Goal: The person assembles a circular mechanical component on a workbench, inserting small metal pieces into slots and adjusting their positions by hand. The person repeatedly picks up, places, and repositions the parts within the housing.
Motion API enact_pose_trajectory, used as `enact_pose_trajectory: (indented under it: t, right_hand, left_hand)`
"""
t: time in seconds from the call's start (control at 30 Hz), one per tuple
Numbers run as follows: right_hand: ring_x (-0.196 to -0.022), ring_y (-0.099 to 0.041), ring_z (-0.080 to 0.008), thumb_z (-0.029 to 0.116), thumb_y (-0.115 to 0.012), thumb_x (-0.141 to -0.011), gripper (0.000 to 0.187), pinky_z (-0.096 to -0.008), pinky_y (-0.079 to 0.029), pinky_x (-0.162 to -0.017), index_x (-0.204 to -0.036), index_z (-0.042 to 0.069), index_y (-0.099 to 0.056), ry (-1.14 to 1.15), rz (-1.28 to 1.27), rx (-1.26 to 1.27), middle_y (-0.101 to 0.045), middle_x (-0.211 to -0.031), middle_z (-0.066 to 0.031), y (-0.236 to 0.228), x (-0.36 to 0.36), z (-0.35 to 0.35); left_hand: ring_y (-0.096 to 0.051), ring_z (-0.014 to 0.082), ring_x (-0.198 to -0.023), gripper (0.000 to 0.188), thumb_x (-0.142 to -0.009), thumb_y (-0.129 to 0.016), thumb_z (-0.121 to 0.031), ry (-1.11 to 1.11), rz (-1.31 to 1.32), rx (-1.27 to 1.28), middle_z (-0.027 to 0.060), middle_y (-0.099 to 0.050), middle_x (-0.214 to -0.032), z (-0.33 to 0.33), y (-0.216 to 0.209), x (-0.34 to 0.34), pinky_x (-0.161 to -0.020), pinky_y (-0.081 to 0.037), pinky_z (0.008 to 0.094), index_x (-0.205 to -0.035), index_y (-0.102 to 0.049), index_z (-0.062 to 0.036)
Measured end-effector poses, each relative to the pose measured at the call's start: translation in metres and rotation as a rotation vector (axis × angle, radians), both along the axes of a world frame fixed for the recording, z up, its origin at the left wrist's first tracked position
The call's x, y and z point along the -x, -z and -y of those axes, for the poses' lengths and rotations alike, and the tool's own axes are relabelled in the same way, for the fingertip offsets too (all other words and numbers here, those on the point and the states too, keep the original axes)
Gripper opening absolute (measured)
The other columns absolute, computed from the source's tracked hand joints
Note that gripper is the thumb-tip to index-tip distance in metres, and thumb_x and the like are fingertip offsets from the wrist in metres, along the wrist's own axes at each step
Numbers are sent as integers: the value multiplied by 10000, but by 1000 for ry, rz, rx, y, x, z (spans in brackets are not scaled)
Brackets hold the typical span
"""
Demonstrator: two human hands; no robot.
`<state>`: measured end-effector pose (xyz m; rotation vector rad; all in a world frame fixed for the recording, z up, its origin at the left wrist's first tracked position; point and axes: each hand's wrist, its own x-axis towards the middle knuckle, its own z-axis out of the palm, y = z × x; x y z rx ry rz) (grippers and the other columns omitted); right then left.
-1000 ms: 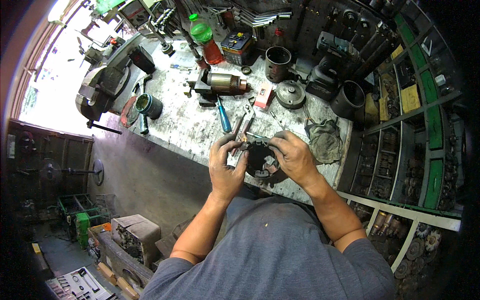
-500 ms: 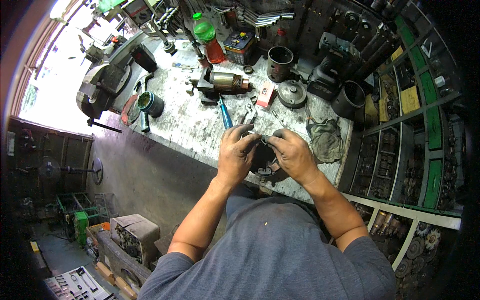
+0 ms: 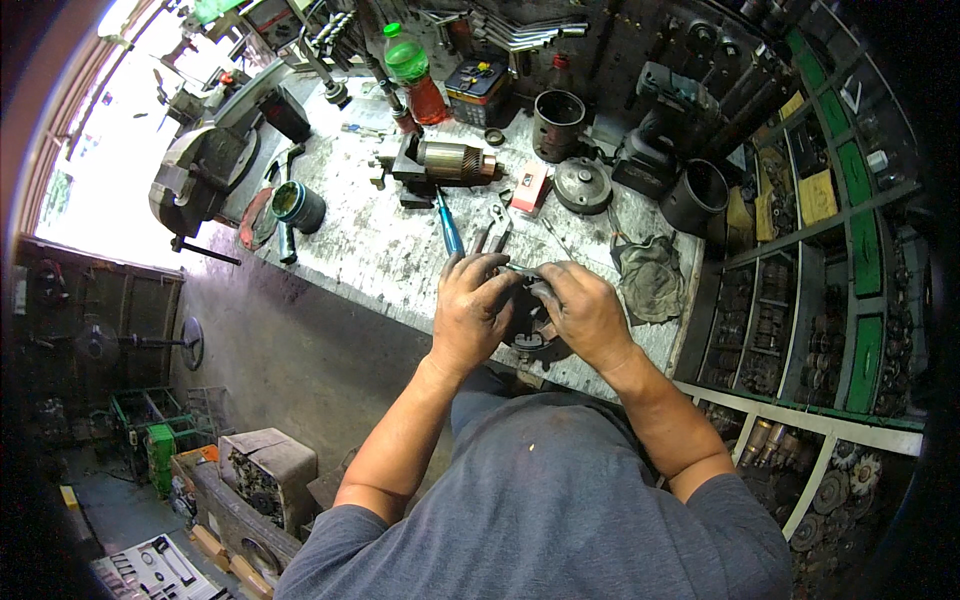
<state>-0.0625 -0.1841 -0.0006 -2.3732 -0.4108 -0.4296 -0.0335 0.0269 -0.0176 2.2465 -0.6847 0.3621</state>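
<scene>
At the front edge of the bench I have a dark round motor brush holder with copper-coloured blocks in it. My left hand is closed around its left rim, the thumb and fingers pressed toward the top. From the other side my right hand pinches at the upper rim and inner edge. Whatever small piece sits between the fingertips is too dark to make out. Just beyond the hands lie a blue-handled screwdriver and pliers.
Farther back rest an armature, a red-and-white box, a round metal end cover and a cylindrical housing. A grey rag lies at right, beside parts shelves. At left stand a vise and a grease tub.
My right hand's fingers have shifted slightly and bent inward over the brush holder's rim. My left hand keeps nearly the same grip. The bench things lie as before.
</scene>
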Motion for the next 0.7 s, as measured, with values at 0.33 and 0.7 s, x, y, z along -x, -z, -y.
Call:
enact_pose_trajectory:
  t: [0.33, 0.7]
  right_hand:
    - [-955, -718, -380, 35, -869, -830, 332, -466, -588, -862, -1142, 11, -757, 106, -34, -65, -701, -1065, -161, 12, 8, 7]
    - [-950, -741, -361, 29, -878, -837, 284, -444, -595, -824, -1104, -3, -787, 155, -95, -84, -721, -1049, -157, 12, 9, 2]
  left_hand:
    - [-717, 352, -1168, 229, -874, -870, -124, -10, 88, -19, 120, -776, -1216, 1, 8, -6, -1159, -457, 562, -1097, -819, -108]
    - [-716, 355, -1141, 266, -869, -848, -83, 43, 12, -1, 118, -780, -1205, 2, 7, -8, -1128, -472, 519, -1131, -804, -76]
